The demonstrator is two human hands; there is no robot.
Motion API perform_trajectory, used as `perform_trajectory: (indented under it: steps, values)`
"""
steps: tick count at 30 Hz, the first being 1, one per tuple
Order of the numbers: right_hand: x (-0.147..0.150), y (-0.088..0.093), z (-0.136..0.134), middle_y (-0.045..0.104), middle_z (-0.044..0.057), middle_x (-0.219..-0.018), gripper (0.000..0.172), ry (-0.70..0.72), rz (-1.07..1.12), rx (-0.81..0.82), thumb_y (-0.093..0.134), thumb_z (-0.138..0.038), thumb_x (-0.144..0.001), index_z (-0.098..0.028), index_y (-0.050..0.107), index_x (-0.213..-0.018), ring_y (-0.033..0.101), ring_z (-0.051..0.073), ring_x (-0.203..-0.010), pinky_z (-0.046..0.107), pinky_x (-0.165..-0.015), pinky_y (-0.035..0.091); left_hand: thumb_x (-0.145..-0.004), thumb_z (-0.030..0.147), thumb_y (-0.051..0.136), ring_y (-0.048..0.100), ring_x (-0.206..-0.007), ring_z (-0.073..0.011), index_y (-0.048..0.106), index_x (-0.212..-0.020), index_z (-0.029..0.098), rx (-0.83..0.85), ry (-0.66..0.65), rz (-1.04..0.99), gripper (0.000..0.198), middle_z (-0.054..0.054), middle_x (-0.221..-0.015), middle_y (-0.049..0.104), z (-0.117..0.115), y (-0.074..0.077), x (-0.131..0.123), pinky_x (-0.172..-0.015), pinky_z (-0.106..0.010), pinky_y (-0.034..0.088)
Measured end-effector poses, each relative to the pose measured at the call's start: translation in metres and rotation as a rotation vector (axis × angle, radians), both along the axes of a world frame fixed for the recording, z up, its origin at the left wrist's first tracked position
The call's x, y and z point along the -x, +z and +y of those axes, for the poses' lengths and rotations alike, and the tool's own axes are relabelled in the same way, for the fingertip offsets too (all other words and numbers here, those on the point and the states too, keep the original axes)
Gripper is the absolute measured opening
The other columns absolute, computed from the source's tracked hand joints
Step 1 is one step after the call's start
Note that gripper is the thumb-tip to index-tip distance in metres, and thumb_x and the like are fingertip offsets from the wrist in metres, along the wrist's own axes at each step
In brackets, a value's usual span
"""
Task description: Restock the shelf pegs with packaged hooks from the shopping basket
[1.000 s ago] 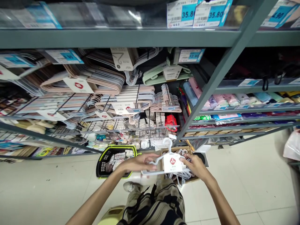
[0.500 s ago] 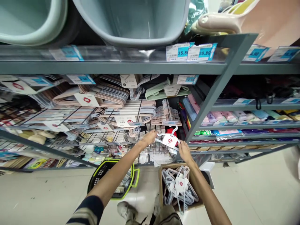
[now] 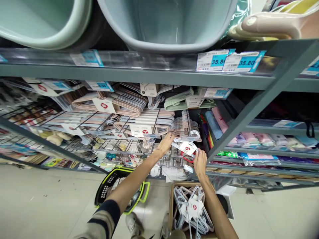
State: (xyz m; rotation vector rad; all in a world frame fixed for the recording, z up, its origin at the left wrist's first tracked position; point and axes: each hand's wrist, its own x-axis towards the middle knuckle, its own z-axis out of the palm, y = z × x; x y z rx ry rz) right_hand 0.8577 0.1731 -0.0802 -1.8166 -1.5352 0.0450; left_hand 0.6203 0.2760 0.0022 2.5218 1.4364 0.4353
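Observation:
A pack of light-coloured hangers with a white card label point(image 3: 187, 148) is held between my hands at the shelf front. My left hand point(image 3: 165, 145) has its fingers closed at the pack's left end. At the other end, my right hand point(image 3: 200, 161) grips the hanger's right arm. Directly above, a row of small pink and white hangers point(image 3: 184, 126) hangs on the rack, and the held pack's hook merges with it to the eye. Below, an open cardboard box point(image 3: 171, 202) contains several loose hangers point(image 3: 193, 209) with similar labels.
A black and lime-green basket point(image 3: 147, 192) stands on the floor at left. Stacked hangers point(image 3: 107, 104) fill the racks. A grey shelf beam point(image 3: 149, 76) runs overhead beneath large bins point(image 3: 164, 26). The slanting shelf post point(image 3: 254, 111) rises right of my right hand.
Both hands have carried the hanger pack up and inward against the rack of small hangers. Its hook no longer stands out separately. My view has moved closer to the shelf.

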Motion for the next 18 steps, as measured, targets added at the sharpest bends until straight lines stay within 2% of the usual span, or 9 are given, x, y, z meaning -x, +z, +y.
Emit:
perform_trajectory:
  steps: [5,9,12,14,16,18]
  values:
    - [-0.005,0.005,0.024,0.061,0.015,-0.121,0.048,0.145,-0.102,0.072,0.023,-0.034,-0.106,-0.017,0.054,-0.139,0.052,0.029,-0.109,0.042,-0.098,0.039,-0.084,-0.006,0.039,0.050,-0.129,-0.0281,0.050,-0.133,0.014,0.060,0.145,0.041,0.054,-0.020,-0.138,0.048,-0.003,-0.029,0.011,-0.106,-0.040,0.045]
    - [-0.017,0.002,0.047,0.059,0.016,-0.129,0.047,0.158,-0.134,0.092,0.028,-0.029,-0.105,-0.018,0.054,-0.142,0.051,0.030,-0.117,0.044,-0.105,0.038,-0.089,-0.002,0.041,0.053,-0.129,-0.0298,0.052,-0.131,0.011,0.122,0.186,0.087,0.046,-0.024,-0.138,0.050,-0.001,-0.048,0.005,-0.105,-0.041,0.047]
    - [-0.030,-0.002,0.064,0.060,0.017,-0.132,0.045,0.158,-0.154,0.066,0.032,-0.027,-0.103,-0.015,0.059,-0.138,0.052,0.030,-0.121,0.044,-0.109,0.039,-0.088,-0.003,0.044,0.052,-0.133,-0.0297,0.048,-0.138,0.011,0.141,0.228,0.118,0.051,-0.026,-0.145,0.047,0.008,-0.054,-0.007,-0.107,-0.042,0.047]
    - [-0.035,-0.005,0.074,0.063,0.017,-0.130,0.043,0.173,-0.150,0.047,0.037,-0.026,-0.102,-0.012,0.062,-0.134,0.055,0.029,-0.119,0.043,-0.109,0.040,-0.088,-0.005,0.042,0.058,-0.129,-0.0297,0.044,-0.143,0.008,0.153,0.284,0.135,0.057,-0.029,-0.143,0.051,0.017,-0.055,-0.014,-0.105,-0.041,0.049]
    - [-0.038,-0.005,0.082,0.065,0.017,-0.129,0.041,0.174,-0.125,0.035,0.040,-0.025,-0.100,-0.012,0.065,-0.131,0.057,0.029,-0.117,0.044,-0.109,0.041,-0.088,-0.004,0.044,0.067,-0.117,-0.0297,0.044,-0.143,0.003,0.168,0.323,0.142,0.055,-0.030,-0.127,0.062,0.026,-0.054,-0.017,-0.100,-0.040,0.053]
    - [-0.038,-0.004,0.085,0.066,0.016,-0.130,0.041,0.157,-0.076,0.017,0.042,-0.025,-0.099,-0.013,0.065,-0.131,0.057,0.029,-0.119,0.045,-0.110,0.042,-0.089,0.000,0.048,0.072,-0.107,-0.0308,0.053,-0.134,0.001,0.175,0.337,0.136,0.045,-0.028,-0.109,0.070,0.029,-0.052,-0.016,-0.095,-0.039,0.055]
